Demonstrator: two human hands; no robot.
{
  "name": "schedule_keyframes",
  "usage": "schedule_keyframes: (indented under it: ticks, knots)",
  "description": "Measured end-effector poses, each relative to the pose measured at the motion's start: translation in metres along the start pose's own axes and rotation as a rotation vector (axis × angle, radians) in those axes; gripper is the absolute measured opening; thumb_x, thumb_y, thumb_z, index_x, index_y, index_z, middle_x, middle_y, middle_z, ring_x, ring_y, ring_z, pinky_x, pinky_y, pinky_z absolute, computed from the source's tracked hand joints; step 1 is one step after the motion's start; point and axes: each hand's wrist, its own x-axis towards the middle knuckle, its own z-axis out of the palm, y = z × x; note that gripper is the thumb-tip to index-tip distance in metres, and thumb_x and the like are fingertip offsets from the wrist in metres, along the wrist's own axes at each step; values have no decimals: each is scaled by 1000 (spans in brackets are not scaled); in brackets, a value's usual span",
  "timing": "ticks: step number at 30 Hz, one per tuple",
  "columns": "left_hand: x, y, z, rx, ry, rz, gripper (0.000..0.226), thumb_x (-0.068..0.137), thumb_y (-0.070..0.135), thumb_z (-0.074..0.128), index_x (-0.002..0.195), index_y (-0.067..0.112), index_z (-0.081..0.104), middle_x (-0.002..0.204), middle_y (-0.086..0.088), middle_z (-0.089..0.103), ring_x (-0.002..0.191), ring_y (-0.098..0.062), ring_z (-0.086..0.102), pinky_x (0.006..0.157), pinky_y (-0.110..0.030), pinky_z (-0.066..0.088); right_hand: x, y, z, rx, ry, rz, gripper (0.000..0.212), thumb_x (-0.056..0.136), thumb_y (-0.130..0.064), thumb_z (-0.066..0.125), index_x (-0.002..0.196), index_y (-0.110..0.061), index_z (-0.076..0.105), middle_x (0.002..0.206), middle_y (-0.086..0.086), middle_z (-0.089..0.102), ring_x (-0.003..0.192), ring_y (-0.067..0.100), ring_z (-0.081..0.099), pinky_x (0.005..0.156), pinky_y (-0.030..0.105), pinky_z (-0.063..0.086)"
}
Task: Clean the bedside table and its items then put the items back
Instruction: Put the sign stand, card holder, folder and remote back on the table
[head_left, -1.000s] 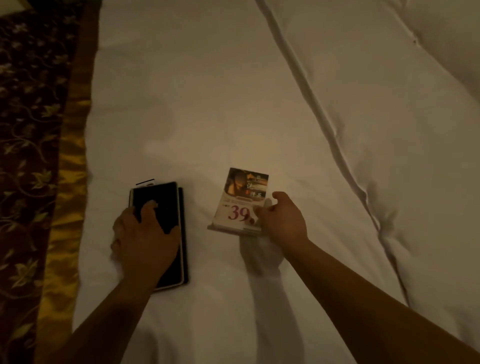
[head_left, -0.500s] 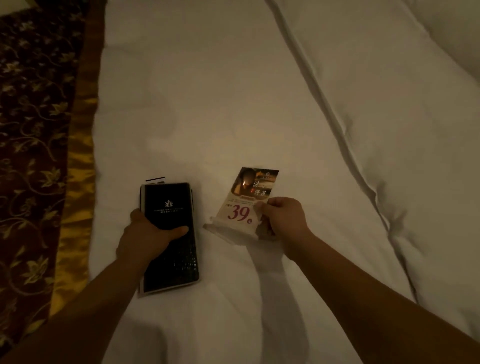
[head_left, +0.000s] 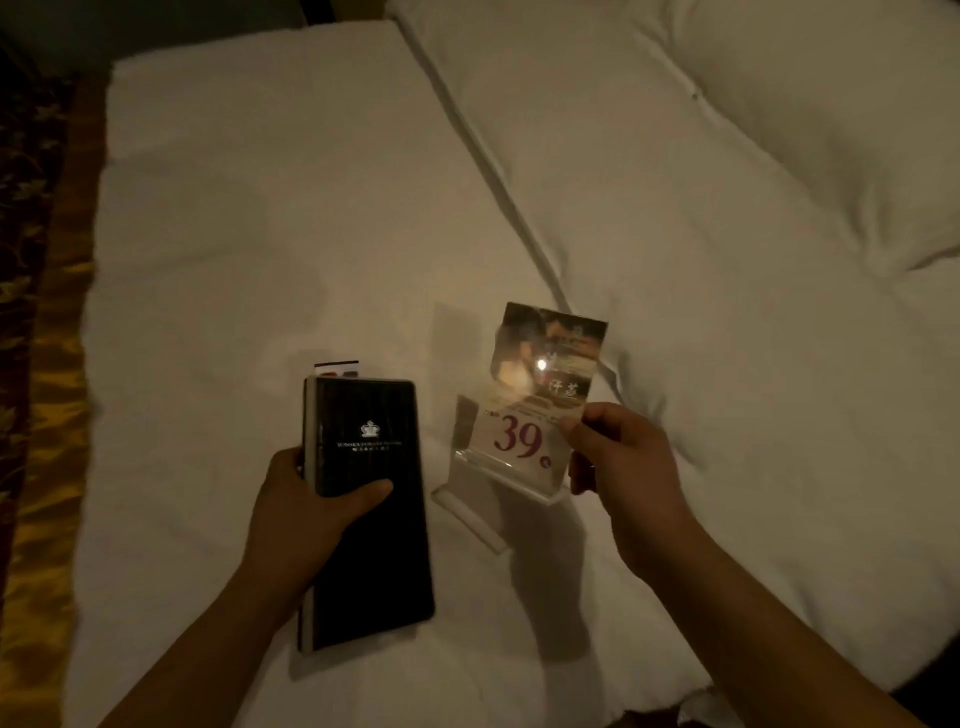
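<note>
My left hand (head_left: 306, 512) clamps the black folder (head_left: 369, 512), thumb across its cover; its long axis runs six to twelve o'clock. My right hand (head_left: 618, 462) pinches the acrylic sign stand (head_left: 524, 415) at its three o'clock edge, base tipped toward seven. Both are lifted just over the white bed (head_left: 260, 208). The bedside table is out of sight.

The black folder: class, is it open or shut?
Shut. The black folder shows its crown-printed cover, edges together, in the left hand grip.
</note>
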Motion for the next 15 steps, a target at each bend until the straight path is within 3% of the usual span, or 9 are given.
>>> schedule_keyframes:
  ticks: [5,10,15]
  knots:
    - [-56,36,75,-132,-213,-47,63,50,35,95,104,26,65,96,-2,77,81,-19,76,67,-34,58,-25,-4,-91,25,113,-72,17,92,-19,60,82,-20,74,72,3,70,51,11,52,50,23,48]
    - [-118,66,168,-343,-447,-203,59,59,35,84,111,11,70,100,-18,77,87,-41,74,70,-46,61,-57,-2,-207,23,263,-123,18,92,-18,60,80,-24,73,78,2,72,50,10,52,48,18,47]
    - [-181,98,266,-313,-617,-193,61,59,37,83,111,9,69,100,-21,76,86,-43,74,67,-45,60,-94,13,-321,28,427,-119,17,92,-21,60,80,-25,72,70,4,70,49,10,54,49,19,48]
